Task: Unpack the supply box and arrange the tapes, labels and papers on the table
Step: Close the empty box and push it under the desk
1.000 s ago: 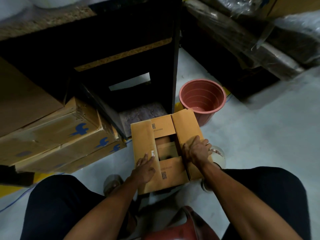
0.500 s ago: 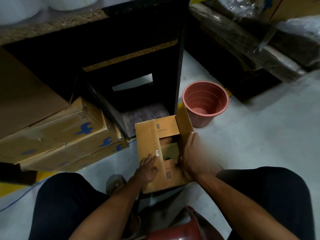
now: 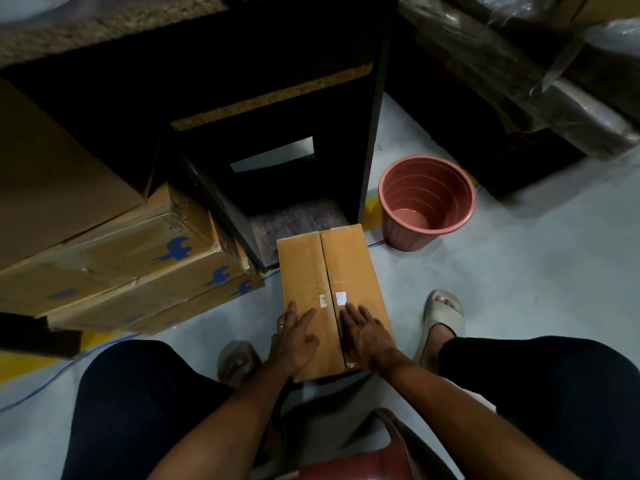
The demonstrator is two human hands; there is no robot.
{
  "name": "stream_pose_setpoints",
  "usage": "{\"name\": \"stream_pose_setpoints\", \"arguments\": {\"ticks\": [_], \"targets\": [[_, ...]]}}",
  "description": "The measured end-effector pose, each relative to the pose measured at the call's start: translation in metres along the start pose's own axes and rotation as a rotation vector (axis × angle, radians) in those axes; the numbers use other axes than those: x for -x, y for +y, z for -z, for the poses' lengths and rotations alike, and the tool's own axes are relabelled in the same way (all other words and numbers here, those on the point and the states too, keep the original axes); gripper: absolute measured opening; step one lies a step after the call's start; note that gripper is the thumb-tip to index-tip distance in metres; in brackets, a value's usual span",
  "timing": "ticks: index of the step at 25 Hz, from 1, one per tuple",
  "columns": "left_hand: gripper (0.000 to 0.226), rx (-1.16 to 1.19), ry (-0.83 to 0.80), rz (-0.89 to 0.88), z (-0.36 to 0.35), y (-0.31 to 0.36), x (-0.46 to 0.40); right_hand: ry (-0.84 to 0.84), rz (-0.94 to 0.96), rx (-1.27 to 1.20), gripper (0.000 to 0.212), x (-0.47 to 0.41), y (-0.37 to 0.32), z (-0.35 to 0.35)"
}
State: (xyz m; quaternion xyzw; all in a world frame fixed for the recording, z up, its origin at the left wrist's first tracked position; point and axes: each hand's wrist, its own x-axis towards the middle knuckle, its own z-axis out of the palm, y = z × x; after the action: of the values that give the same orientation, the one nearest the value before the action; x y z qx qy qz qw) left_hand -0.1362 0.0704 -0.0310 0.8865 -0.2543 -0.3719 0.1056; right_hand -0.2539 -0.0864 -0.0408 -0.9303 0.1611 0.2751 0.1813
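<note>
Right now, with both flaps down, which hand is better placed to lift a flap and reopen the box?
Probably the right hand: its fingertips lie right beside the centre seam of the box. The left hand lies flat nearer the box's outer edge.

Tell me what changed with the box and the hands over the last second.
The box was open a second ago, its flaps spread and the inside showing. The right hand swung the right flap over, and now both flaps lie shut, meeting along the middle seam. The left hand and the right hand now rest flat on top, fingers straight. The box stayed on the floor, and the pink bucket did not move.
</note>
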Motion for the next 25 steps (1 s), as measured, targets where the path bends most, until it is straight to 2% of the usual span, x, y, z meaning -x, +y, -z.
{"name": "stream_pose_setpoints", "arguments": {"ticks": [3,7,10,15,21,25], "targets": [[0.065,0.1,0.053,0.024,-0.007,-0.001,0.0,0.025,-0.038,0.002,0.075,-0.005,0.003,0.001],[0.06,0.215,0.122,0.034,-0.004,0.006,-0.011,0.167,-0.119,-0.146,0.073,-0.014,0.01,0.011],[0.078,0.259,0.08,0.063,0.004,0.006,-0.024,0.201,-0.206,-0.262,0.076,-0.022,0.023,0.014],[0.107,0.358,-0.021,0.094,0.015,0.003,-0.037,0.113,-0.271,-0.625,0.101,-0.048,0.046,0.017],[0.106,0.382,0.091,0.136,0.019,0.018,-0.03,0.13,-0.255,-0.619,0.109,-0.053,0.037,0.017],[0.107,0.382,0.184,0.154,0.019,0.017,-0.019,0.203,-0.194,-0.58,0.115,-0.049,0.031,0.03]]}}
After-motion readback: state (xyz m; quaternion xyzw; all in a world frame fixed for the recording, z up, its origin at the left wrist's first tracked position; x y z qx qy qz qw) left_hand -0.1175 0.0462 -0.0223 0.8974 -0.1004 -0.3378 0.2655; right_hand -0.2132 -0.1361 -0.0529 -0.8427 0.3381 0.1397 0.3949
